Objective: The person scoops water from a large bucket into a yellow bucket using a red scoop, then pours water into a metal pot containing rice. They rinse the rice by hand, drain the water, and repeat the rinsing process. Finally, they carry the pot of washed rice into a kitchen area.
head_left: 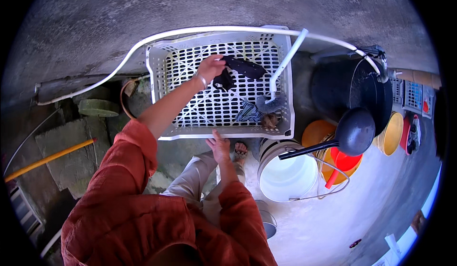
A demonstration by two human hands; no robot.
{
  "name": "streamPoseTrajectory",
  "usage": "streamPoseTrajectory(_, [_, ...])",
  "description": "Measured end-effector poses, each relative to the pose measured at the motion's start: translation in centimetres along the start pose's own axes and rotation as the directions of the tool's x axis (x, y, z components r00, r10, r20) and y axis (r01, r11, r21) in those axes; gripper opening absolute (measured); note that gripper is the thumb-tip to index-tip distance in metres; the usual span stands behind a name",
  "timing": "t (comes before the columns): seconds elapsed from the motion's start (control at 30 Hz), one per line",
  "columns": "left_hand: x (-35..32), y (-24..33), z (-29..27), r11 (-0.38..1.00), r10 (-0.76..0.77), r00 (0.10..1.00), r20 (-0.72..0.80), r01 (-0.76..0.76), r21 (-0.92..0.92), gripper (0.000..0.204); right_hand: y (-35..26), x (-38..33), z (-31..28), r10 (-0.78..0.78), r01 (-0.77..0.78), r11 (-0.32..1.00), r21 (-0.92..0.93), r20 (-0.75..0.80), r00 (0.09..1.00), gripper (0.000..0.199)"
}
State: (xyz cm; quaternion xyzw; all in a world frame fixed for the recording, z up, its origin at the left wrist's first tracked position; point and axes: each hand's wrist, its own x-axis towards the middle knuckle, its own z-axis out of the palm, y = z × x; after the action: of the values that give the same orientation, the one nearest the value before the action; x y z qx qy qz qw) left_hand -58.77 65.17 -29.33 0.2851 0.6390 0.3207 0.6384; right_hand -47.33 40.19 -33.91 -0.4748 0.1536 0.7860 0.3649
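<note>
A white plastic crate (221,131) with a slotted bottom lies in front of me against the wall. My left hand (211,70), a bracelet at its wrist, reaches over the crate. Its fingers are closed at the end of a crumpled black cloth with small pale dots (245,68), which lies across the slots. My right hand (220,148) grips the crate's near rim, thumb on top. At the crate's right side are a grey round-headed brush (270,104) with a long white handle (288,59), a striped cloth (248,112) and a brown scrubber-like clump (269,120).
A white hose (190,30) arches over the crate's far edge toward a large black barrel (328,87). Right of my feet stand a white bucket (288,178), a black long-handled ladle (354,130) and a red dipper (345,160). A yellow pole (52,159) lies left.
</note>
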Motion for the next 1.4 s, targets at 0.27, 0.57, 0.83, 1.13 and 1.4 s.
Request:
streamPoseTrajectory(0.27, [-15.7, -8.0, -11.9, 0.44, 0.68, 0.632, -0.373, 0.056, 0.896, 0.063, -11.1, -9.4, 0.2, -0.801, 0.486, 0.05, -0.873, 0.255, 0.541, 0.022])
streamPoseTrajectory(0.57, [-20.7, -18.1, -17.5, 0.839, -0.543, 0.612, -0.575, 0.411, -0.356, 0.052, -25.2, -2.8, -5.2, -0.73, 0.069, -0.299, -0.952, 0.275, 0.626, 0.037])
streamPoseTrajectory(0.83, [-20.6, -20.9, -19.5, 0.942, -0.27, 0.598, -0.755, 0.325, -0.08, 0.038, -21.4, -2.9, -5.2, -0.801, 0.093, -0.258, -0.962, 0.267, 0.537, 0.026])
streamPoseTrajectory(1.13, [-23.1, -16.8, -17.0, 0.947, -0.287, 0.522, -0.803, 0.284, -0.154, 0.08, -21.7, -5.5, -4.9, -0.741, 0.196, -0.132, -0.972, 0.228, 0.632, 0.064])
streamPoseTrajectory(1.4, [-34.6, -20.6, -8.6, 0.773, 0.272, 0.747, -0.606, 0.205, 0.601, 0.057, -12.2, -11.5, -6.0, -0.921, 0.346, -0.102, -0.933, 0.22, 0.323, 0.068])
